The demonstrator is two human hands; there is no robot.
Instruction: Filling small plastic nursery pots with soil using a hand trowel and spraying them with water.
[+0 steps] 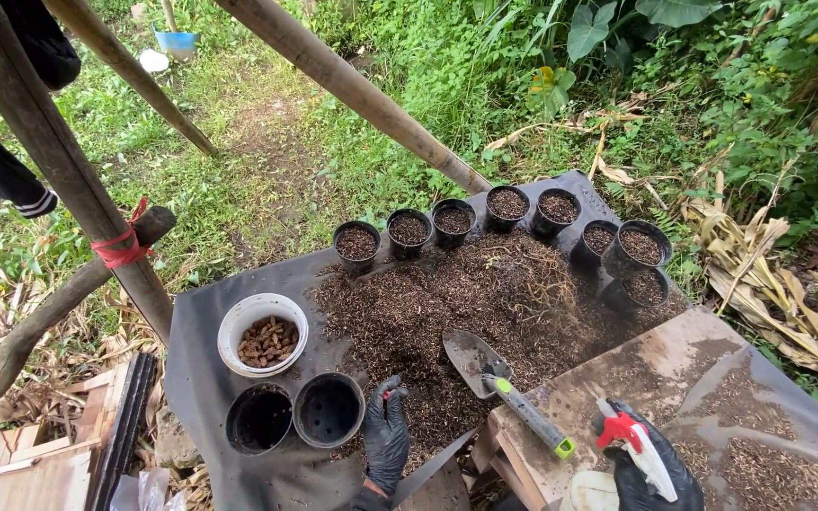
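Spray bottle point(638, 452), white with red trigger, at 5 o'clock on wooden desk point(674, 369); right hand point(650, 468), black-gloved, closed around it. Left hand point(386, 437), gloved, open, fingers loose, hovering over soil heap point(456, 303) at 6 o'clock. Trowel point(504, 383) between hands. Empty black pots point(328, 409) at 7 o'clock; white bowl point(262, 331) of pellets above them.

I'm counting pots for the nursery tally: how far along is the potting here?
Done: eight black pots stand in a row behind the soil heap, each filled. In hand: the right hand holds a white spray bottle with a red trigger; the left hand hovers beside two empty black pots. Left: those two pots, the idle trowel, and the white bowl of brown pellets.
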